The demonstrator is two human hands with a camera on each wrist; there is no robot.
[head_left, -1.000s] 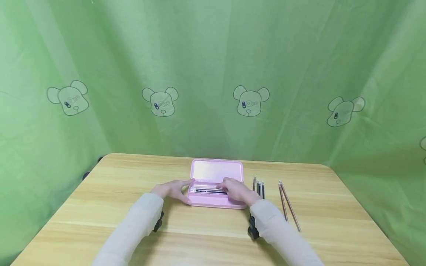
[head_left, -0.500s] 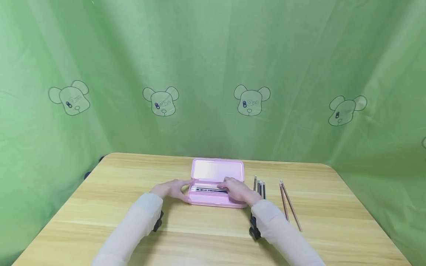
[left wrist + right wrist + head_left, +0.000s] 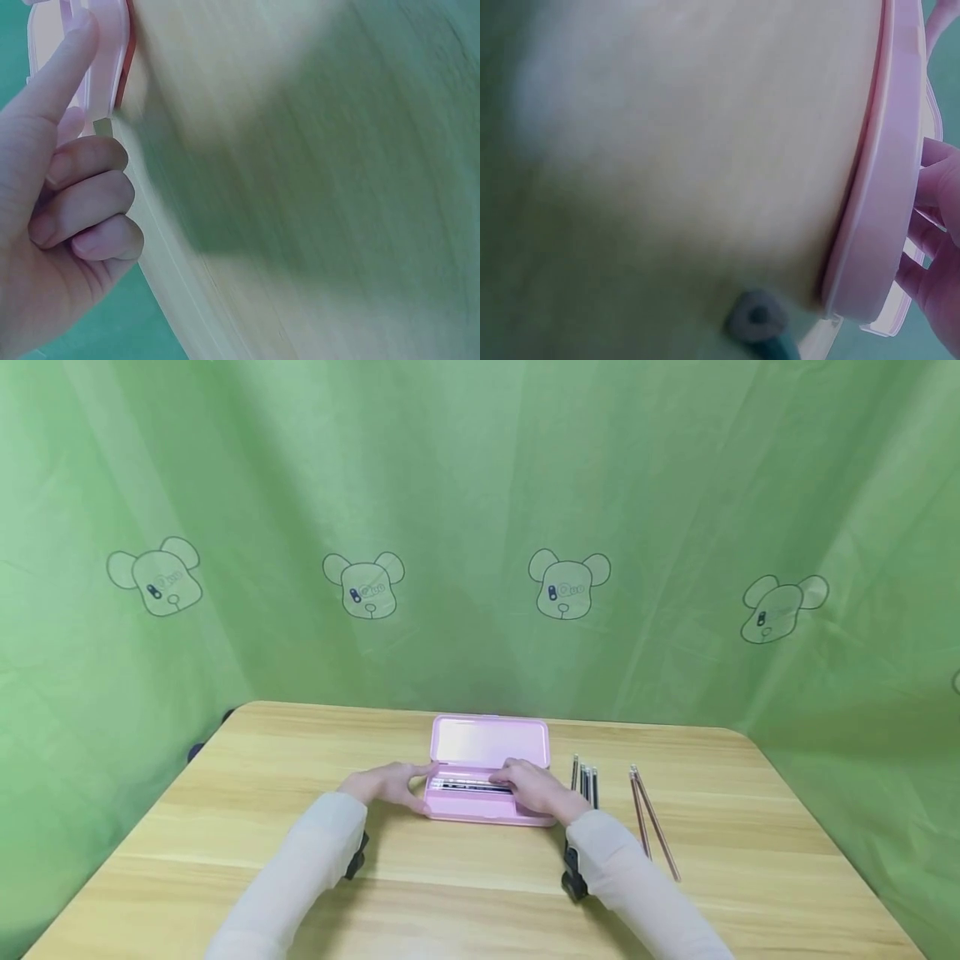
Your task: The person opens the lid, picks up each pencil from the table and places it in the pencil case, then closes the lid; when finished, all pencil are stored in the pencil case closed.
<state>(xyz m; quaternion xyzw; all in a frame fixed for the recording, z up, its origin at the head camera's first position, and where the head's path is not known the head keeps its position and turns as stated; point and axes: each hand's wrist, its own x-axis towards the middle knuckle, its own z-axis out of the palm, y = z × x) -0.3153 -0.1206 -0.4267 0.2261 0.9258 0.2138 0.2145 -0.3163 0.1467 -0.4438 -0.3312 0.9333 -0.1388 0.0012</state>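
Observation:
A pink pencil case [image 3: 491,741] lies open on the table, its lid tipped back. Striped dark and light pencils [image 3: 468,787] lie lengthwise in its tray. My left hand [image 3: 388,783] holds the case's left end between thumb and index finger; in the left wrist view its other fingers are curled beside the case [image 3: 112,52]. Reaching in from the right, my right hand [image 3: 534,789] has its fingers over the pencils' right ends. The right wrist view shows bent fingers behind the case wall [image 3: 885,172], where their contact with the pencils is hidden.
Several dark pencils [image 3: 586,781] lie right of the case, partly behind my right wrist. Further right, two reddish-brown pencils [image 3: 655,827] form a narrow V on the wooden table [image 3: 450,893]. A green curtain [image 3: 465,468] with bear-head outlines hangs behind.
The pencils inside the case have shifted slightly under my right fingers, and their visible stripes look different. Both hands and the case stay nearly where they were.

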